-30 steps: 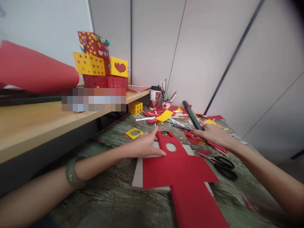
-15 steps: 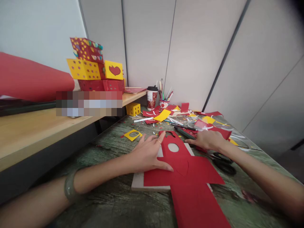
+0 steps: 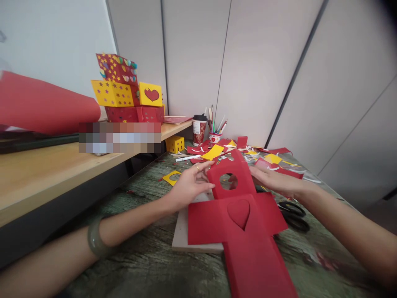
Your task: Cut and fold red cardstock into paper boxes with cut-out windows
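A cross-shaped red paper cutout lies before me, its far part lifted and bent up. It has a round hole, and a heart outline is cut into the middle panel. My left hand pinches the left edge of the raised part, thumb near the hole. At the right edge, my right hand holds the same part, some of its fingers hidden behind the paper. Skin-coloured fingertips show through the round hole. Under the cutout is a pale board. Black-handled scissors rest beside my right wrist.
Red, yellow and white paper scraps cover the far tabletop, with a lidded paper cup and a pen holder behind. A small yellow box stands near the wooden shelf, which bears stacked decorated boxes and a red roll.
My right hand has left the dark tool and moved to the cutout's right edge. My left hand, flat before, now grips the left edge. The far part has risen off the board.
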Available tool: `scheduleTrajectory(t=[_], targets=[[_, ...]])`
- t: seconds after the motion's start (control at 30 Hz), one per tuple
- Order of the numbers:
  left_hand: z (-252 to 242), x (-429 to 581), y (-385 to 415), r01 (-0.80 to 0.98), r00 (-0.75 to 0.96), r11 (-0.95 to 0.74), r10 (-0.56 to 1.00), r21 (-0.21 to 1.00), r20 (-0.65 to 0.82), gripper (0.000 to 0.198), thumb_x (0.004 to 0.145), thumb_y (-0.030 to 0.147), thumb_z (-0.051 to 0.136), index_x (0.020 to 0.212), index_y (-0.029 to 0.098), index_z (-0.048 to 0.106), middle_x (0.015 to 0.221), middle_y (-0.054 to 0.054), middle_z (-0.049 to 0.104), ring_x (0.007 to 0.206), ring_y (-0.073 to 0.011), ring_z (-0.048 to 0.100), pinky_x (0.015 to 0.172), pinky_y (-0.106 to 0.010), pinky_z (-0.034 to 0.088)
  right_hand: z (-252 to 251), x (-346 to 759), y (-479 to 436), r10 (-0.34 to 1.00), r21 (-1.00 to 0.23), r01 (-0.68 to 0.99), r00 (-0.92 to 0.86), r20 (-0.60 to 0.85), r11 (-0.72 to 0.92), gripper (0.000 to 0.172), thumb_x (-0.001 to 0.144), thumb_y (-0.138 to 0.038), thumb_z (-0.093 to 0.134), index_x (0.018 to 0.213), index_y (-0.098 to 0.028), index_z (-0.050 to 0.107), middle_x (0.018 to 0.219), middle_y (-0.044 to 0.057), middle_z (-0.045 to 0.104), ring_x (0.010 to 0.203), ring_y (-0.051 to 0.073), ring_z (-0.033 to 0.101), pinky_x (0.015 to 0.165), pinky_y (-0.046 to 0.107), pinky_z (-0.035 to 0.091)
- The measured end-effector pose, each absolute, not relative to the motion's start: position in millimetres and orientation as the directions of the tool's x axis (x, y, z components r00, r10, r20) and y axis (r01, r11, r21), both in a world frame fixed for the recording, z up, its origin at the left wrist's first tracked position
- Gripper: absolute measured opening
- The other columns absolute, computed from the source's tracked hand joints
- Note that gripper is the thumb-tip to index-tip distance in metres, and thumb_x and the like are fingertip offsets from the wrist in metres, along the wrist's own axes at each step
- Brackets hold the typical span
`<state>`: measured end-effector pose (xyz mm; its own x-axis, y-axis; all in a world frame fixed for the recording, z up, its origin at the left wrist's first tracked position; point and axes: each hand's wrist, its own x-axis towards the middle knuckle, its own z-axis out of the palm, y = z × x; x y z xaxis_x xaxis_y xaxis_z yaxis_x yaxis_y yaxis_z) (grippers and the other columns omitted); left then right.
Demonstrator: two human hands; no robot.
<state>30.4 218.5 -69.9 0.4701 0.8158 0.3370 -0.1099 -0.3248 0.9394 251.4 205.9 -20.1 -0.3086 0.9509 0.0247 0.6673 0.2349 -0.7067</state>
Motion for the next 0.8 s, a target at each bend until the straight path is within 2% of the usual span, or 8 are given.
scheduleTrajectory(t=[0.07,0.13,0.23,0.3,0.37,0.47,0.63,0.8], targets=[[-64,28,220,-0.160,0.376,-0.314,0.857,0.936,0.352,0.057,0.064,0.014,0.063,0.118,0.013,0.045,0.097,-0.006,0.057,0.085,-0.0142,0.054,0.079,-0.030,0.043,-16,247,200,0.900,-0.818,0.540,-0.431,-0.066,0.199,0.061,0.084,-0.056,0.017,0.099,-0.019,0.062,0.090,0.007,0.069,0.080,0.020,0.064,0.072,0.034,0.051],[-59,25,222,-0.199,0.283,-0.323,0.885,0.925,0.370,0.054,0.063,0.012,0.064,0.115,0.013,0.048,0.087,-0.002,0.056,0.078,-0.0105,0.053,0.076,-0.026,0.042,-13,244,197,0.841,-0.912,0.390,-0.531,-0.105,0.132,0.061,0.081,-0.060,0.022,0.104,-0.017,0.060,0.095,0.009,0.068,0.084,0.021,0.064,0.076,0.036,0.050],[-52,21,222,-0.239,0.170,-0.352,0.902,0.905,0.396,0.047,0.063,0.011,0.064,0.108,0.013,0.050,0.071,0.004,0.049,0.067,-0.0061,0.049,0.069,-0.019,0.041,-12,240,194,0.803,-0.960,0.277,-0.580,-0.139,0.033,0.037,0.071,-0.040,0.061,0.099,-0.016,0.063,0.092,0.006,0.069,0.083,0.019,0.065,0.076,0.032,0.051],[-47,20,221,-0.260,0.127,-0.356,0.909,0.898,0.397,0.043,0.064,0.012,0.064,0.105,0.014,0.049,0.068,0.005,0.047,0.064,-0.0052,0.049,0.065,-0.018,0.041,-13,236,194,0.813,-0.957,0.291,-0.556,-0.172,-0.004,0.023,0.066,-0.021,0.068,0.088,-0.016,0.067,0.082,0.003,0.071,0.075,0.015,0.066,0.069,0.026,0.053],[-43,20,219,-0.268,0.118,-0.334,0.920,0.904,0.375,0.043,0.066,0.016,0.064,0.104,0.016,0.046,0.076,0.004,0.050,0.066,-0.0056,0.051,0.062,-0.018,0.042,-13,232,193,0.832,-0.958,0.286,-0.523,-0.185,-0.033,0.014,0.068,-0.016,0.065,0.082,-0.016,0.068,0.077,0.002,0.072,0.067,0.012,0.066,0.063,0.021,0.053],[-35,19,215,-0.235,0.191,-0.264,0.931,0.936,0.310,0.041,0.063,0.020,0.068,0.099,0.015,0.050,0.089,-0.002,0.057,0.072,-0.0099,0.056,0.063,-0.022,0.045,-11,229,191,0.855,-0.966,0.257,-0.493,-0.160,-0.033,0.011,0.069,-0.014,0.064,0.079,-0.017,0.068,0.072,-0.001,0.072,0.059,0.008,0.065,0.054,0.015,0.052],[-33,17,208,0.008,0.559,-0.166,0.819,0.986,0.133,0.024,0.059,0.017,0.070,0.083,0.012,0.064,0.085,-0.006,0.066,0.073,-0.0161,0.060,0.065,-0.027,0.046,-7,224,185,0.887,-0.954,0.281,-0.460,-0.040,0.103,0.011,0.069,-0.012,0.063,0.073,-0.020,0.069,0.067,-0.005,0.070,0.058,0.007,0.064,0.052,0.013,0.051],[-38,15,205,0.100,0.546,-0.236,0.825,0.966,0.145,0.027,0.059,0.018,0.070,0.085,0.013,0.066,0.082,-0.006,0.067,0.071,-0.0177,0.061,0.063,-0.028,0.046,-7,215,176,0.925,-0.899,0.399,-0.379,0.017,0.180,0.015,0.072,-0.020,0.061,0.085,-0.022,0.067,0.076,-0.001,0.071,0.063,0.013,0.065,0.054,0.020,0.053]])
